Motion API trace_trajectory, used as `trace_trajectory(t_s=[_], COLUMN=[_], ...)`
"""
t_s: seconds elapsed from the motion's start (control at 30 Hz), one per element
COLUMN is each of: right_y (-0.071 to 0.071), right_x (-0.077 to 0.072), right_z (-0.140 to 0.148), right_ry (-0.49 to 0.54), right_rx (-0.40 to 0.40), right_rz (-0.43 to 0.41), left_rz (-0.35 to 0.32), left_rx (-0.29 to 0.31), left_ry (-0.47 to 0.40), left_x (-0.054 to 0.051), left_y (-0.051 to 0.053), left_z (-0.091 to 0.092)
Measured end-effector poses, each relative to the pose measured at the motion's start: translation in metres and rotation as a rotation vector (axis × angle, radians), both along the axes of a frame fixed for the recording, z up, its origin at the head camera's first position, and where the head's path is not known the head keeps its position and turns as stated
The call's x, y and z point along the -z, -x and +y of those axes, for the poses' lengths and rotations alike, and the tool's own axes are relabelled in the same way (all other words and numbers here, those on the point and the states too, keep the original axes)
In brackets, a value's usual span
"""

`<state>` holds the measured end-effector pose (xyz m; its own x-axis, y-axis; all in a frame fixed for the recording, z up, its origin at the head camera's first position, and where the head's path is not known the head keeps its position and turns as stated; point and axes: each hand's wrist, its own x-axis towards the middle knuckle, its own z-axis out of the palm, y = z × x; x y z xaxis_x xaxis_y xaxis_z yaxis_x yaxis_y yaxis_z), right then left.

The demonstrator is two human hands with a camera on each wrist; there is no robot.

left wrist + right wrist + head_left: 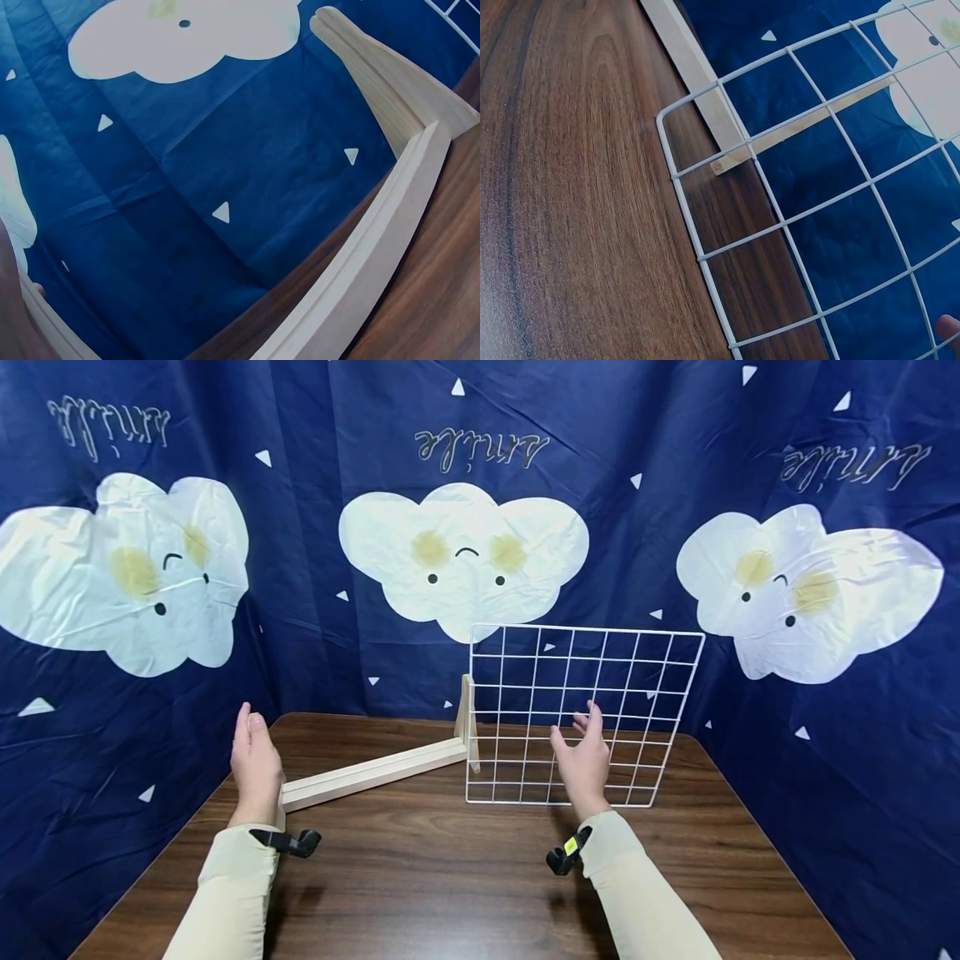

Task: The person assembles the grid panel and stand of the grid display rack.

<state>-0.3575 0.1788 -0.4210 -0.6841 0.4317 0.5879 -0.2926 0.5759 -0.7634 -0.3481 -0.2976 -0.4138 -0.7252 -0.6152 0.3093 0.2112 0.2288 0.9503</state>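
A wooden stand has a pale crossbar [375, 772] and an upright [467, 727] at its right end. My left hand [257, 772] is at the bar's left end, fingers pointing up and nearly straight. The left wrist view shows part of that hand [11, 307] against another wooden piece [58, 326]. A white wire grid [525, 739] is raised on the table beside the right upright, overlapping it in view. My right hand [585, 764] is at the grid's middle, fingers spread; a fingertip [949, 328] shows beside the wires. Whether it touches them I cannot tell.
The brown wooden table [420, 877] spreads under both forearms. Dark blue curtain [300, 610] with white clouds and triangles surrounds its back and sides. Each wrist wears a black strap with a small device, the left one [303, 843] and the right one [564, 857].
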Motion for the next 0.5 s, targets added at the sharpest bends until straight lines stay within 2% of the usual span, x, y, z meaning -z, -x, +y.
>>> trace_trajectory(t_s=[0.17,0.5], right_y=[0.0003,0.0009], right_x=[0.0006,0.0019], right_z=[-0.0008,-0.0013], right_ry=[0.001,-0.018], right_rx=[0.005,0.022], right_rz=[-0.008,-0.004], left_rz=[0.034,-0.017], left_rx=[0.000,-0.031], left_ry=[-0.052,-0.025], left_x=[-0.0001,-0.0026], left_y=[0.0023,0.0008], left_z=[0.0004,0.0019])
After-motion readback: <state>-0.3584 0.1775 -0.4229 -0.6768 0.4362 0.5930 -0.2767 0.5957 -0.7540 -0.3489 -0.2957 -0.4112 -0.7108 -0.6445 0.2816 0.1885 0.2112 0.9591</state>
